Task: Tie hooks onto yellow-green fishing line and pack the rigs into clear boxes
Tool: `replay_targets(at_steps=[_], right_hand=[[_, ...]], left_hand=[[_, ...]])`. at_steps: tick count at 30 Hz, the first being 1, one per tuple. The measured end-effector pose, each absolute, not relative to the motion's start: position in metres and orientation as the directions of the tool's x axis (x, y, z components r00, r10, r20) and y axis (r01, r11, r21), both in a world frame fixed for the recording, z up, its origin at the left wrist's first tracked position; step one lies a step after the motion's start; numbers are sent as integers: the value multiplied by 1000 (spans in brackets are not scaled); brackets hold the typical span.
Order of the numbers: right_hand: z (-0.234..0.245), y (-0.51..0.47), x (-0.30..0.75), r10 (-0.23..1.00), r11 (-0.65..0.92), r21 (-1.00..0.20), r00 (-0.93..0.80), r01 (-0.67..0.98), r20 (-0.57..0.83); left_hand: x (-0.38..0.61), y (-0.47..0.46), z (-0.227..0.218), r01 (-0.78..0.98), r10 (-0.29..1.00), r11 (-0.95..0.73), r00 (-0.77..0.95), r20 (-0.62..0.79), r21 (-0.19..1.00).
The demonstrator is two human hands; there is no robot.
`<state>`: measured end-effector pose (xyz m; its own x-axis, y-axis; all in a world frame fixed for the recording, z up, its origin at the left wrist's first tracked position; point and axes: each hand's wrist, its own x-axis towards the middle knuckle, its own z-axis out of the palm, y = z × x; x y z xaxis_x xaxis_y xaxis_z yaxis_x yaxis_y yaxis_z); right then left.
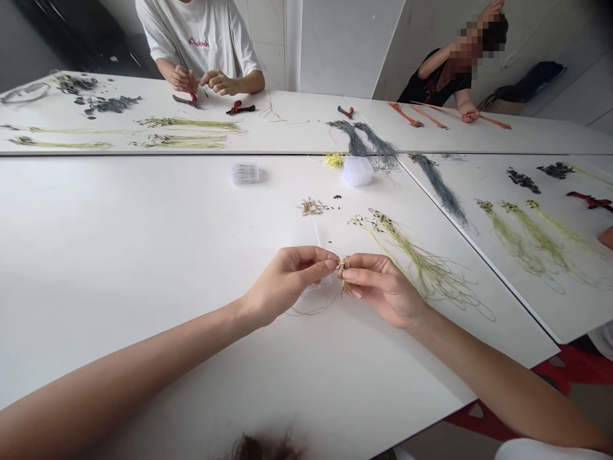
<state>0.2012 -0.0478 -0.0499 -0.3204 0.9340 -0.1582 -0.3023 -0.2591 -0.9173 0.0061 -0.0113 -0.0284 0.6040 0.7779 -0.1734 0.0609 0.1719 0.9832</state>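
My left hand [287,281] is closed, with thumb and forefinger pinching a thin pale fishing line [313,313]. The line hangs in a loop below that hand. Facing it, my right hand [385,287] is closed on a small brass-coloured fish hook [343,287], with line wrapped about it; the fingertips of both hands nearly meet there. Under the hands lies a clear plastic box [304,235], partly hidden by them. Beyond are a heap of loose hooks [312,206] and a few tiny black pieces [337,197].
Bundles of yellow-green line with hooks [416,255] lie beside my right hand. Farther off stand clear boxes [245,174] and grey line bundles [440,185]. Across the table, a person in a white shirt [201,38] works near red-handled pliers [239,108]; another person handles orange strands [493,120].
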Motion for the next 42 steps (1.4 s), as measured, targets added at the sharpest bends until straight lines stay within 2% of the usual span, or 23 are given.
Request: replay_targets(at_steps=[7, 17, 28, 35, 42], right_hand=[[-50, -47, 202, 923, -281, -907, -347, -313, -166], [-49, -47, 200, 858, -361, -914, -449, -182, -250], [-50, -45, 199, 855, -372, -907, -454, -198, -252], [-49, -46, 200, 849, -372, -910, -463, -182, -255], [-49, -46, 199, 841, -375, -909, -480, -183, -250]], left_hand=[[7, -11, -27, -8, 762, 34, 648, -21, 999], [2, -5, -22, 214, 741, -261, 670, 53, 941], [-2, 4, -23, 122, 684, -80, 729, -35, 989], [-6, 9, -21, 236, 648, -263, 762, -10, 935], [-6, 7, -20, 268, 642, -345, 767, 18, 900]])
